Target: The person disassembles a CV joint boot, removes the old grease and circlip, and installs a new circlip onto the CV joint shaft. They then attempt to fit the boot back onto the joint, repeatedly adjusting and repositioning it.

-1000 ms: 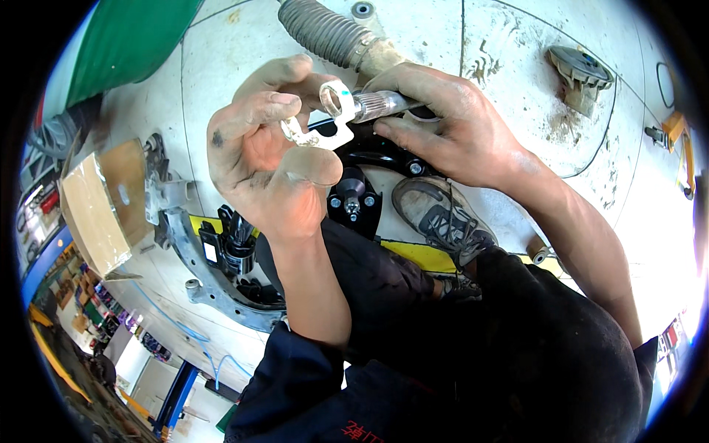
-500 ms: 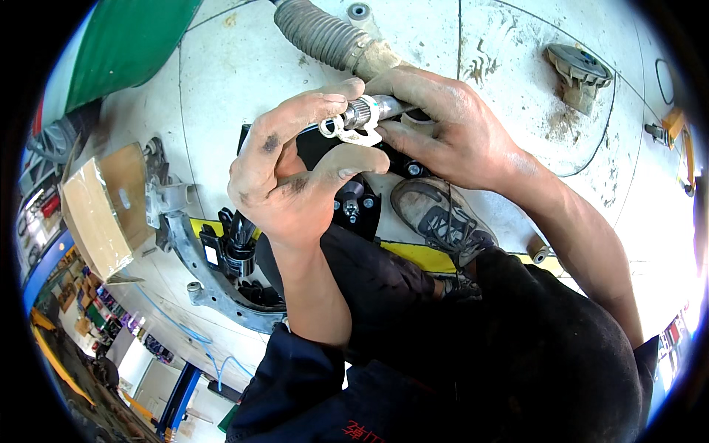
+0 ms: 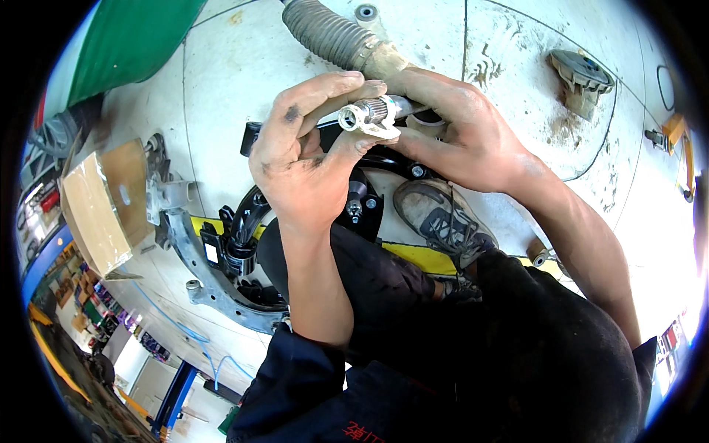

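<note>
My left hand (image 3: 299, 159) pinches a white plastic clip (image 3: 382, 134) between thumb and fingers. The clip sits around the end of a splined metal shaft (image 3: 376, 111), its small ring facing left. My right hand (image 3: 476, 140) is closed around the body of a steering rack, just behind the shaft; the palm hides much of that part. A dusty ribbed rubber boot (image 3: 325, 33) runs up and left from the rack. Both hands are held above a black control arm (image 3: 358, 196) with bolts, partly covered by my left hand and knee.
An open cardboard box (image 3: 96, 214) stands at left beside a grey metal subframe (image 3: 196, 258). My shoe (image 3: 443, 218) is by a yellow floor stripe (image 3: 417, 256). Bushings (image 3: 538, 251) and a dirty grey mount (image 3: 580, 77) lie on the pale floor. A green panel (image 3: 133, 44) is at upper left.
My left hand has moved right and its thumb and fingers have closed in on the white clip. The clip's ring now faces me more; my right hand keeps its hold.
</note>
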